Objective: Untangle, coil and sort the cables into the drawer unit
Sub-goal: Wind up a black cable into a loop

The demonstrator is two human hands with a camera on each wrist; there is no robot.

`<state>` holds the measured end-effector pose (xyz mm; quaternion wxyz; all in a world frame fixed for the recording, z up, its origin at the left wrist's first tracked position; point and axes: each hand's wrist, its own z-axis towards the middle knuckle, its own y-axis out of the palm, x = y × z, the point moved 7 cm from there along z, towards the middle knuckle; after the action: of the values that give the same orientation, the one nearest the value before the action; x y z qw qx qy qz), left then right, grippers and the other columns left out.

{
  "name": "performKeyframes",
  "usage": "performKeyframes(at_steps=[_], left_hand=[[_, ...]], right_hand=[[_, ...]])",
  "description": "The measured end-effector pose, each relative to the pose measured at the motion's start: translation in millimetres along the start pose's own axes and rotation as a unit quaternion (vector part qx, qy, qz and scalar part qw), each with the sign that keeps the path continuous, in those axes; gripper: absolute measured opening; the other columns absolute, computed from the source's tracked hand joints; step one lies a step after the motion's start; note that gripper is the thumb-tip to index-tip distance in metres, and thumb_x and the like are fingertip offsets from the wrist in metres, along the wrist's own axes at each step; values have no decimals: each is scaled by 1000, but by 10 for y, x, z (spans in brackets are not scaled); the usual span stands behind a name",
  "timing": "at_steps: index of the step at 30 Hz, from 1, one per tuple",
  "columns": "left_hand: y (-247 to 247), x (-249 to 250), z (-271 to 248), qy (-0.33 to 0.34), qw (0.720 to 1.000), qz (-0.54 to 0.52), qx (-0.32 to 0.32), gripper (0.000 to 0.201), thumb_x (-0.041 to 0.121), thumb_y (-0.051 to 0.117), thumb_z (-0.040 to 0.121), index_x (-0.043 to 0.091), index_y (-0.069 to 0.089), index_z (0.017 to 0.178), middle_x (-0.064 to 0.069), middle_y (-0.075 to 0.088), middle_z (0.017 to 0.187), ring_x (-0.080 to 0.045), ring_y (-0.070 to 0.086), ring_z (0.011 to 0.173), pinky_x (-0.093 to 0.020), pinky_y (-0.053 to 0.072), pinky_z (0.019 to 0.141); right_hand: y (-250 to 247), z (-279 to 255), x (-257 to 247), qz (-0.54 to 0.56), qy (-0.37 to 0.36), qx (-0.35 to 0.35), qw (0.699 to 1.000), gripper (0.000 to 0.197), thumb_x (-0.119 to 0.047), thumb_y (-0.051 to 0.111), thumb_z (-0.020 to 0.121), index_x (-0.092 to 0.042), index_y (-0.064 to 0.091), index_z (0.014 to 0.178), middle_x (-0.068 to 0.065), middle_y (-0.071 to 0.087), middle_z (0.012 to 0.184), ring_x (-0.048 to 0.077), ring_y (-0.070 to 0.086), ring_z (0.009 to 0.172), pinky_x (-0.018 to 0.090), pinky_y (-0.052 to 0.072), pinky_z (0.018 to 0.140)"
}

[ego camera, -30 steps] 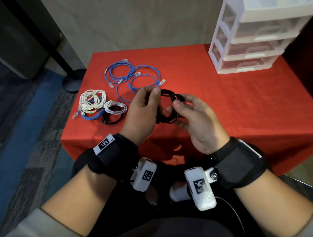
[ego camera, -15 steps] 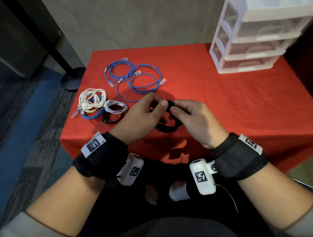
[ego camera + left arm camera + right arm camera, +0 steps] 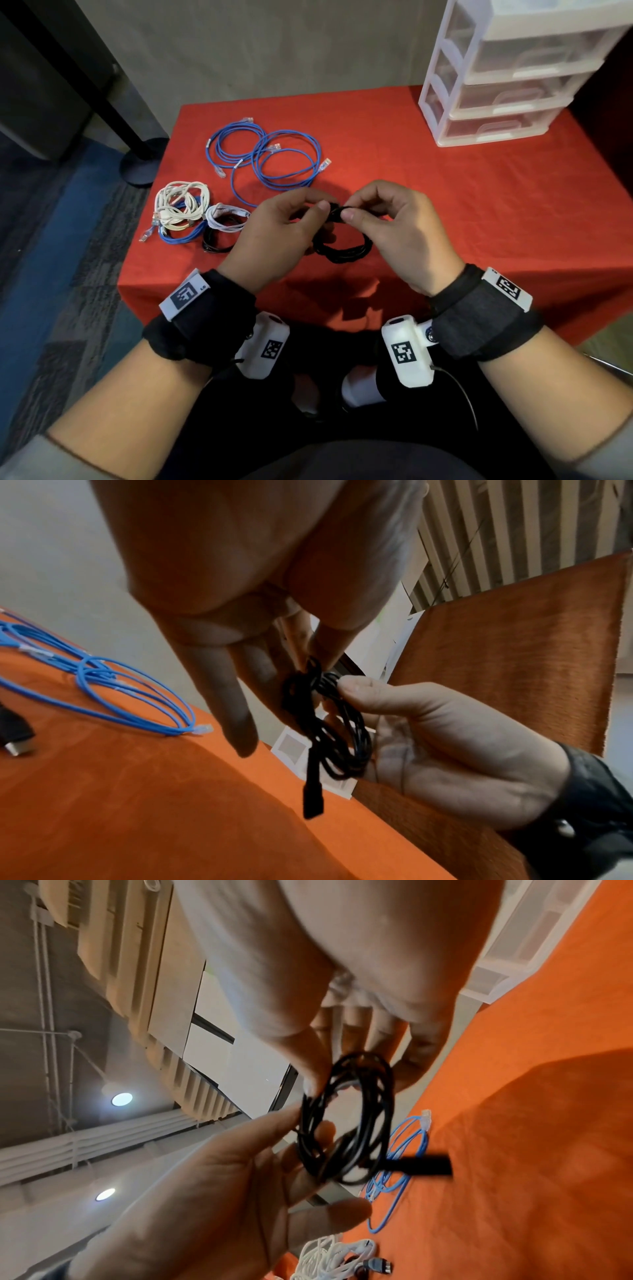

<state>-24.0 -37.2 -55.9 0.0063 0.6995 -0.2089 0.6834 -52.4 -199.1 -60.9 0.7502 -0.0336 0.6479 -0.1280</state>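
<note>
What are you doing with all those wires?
A person is winding up a black cable. Both hands, left hand and right hand, pinch its coil above the red table. Blue cables and a mixed pile still wait there. The drawer unit stands at the back, drawers closed.

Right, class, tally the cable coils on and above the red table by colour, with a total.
Blue coils: 3
White or cream coils: 2
Black coils: 2, one pinched by left hand and right hand
Total: 7
</note>
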Motion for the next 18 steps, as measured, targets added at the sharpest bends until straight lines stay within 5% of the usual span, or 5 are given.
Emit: performKeyframes(at_steps=[6, 11, 14, 18], left_hand=[[6, 56, 0, 20, 1000, 0, -4, 11, 20, 67, 98, 13, 71, 105, -13, 75, 93, -27, 76, 87, -62, 59, 76], [4, 26, -13, 61, 995, -29, 70, 10, 26, 62, 97, 24, 71, 99, -3, 77, 94, -18, 75, 91, -58, 59, 83], [-6, -41, -14, 52, 991, -65, 107, 12, 34, 59, 94, 31, 71, 94, 0, 75, 93, -17, 72, 91, -61, 58, 85], [47, -124, -50, -31, 984, -161, 76, 13, 23, 59, 102, 20, 72, 103, -7, 74, 103, -23, 70, 104, -68, 52, 92]], right_hand=[[-74, 40, -24, 29, -22, 61, 997, 5, -13, 74, 89, -17, 71, 88, 9, 73, 82, 27, 68, 77, 49, 53, 77], [23, 47, -122, -21, -52, 33, 998, 5, -7, 69, 92, -11, 69, 96, -2, 73, 85, 5, 65, 77, 29, 53, 76], [103, 75, -87, -18, -33, 5, 999, 12, -3, 67, 90, -11, 69, 99, -7, 71, 85, 3, 64, 78, 23, 52, 76], [99, 87, -80, -13, -32, -9, 999, 13, -2, 66, 90, -10, 66, 101, -5, 69, 82, 3, 63, 75, 21, 49, 72]])
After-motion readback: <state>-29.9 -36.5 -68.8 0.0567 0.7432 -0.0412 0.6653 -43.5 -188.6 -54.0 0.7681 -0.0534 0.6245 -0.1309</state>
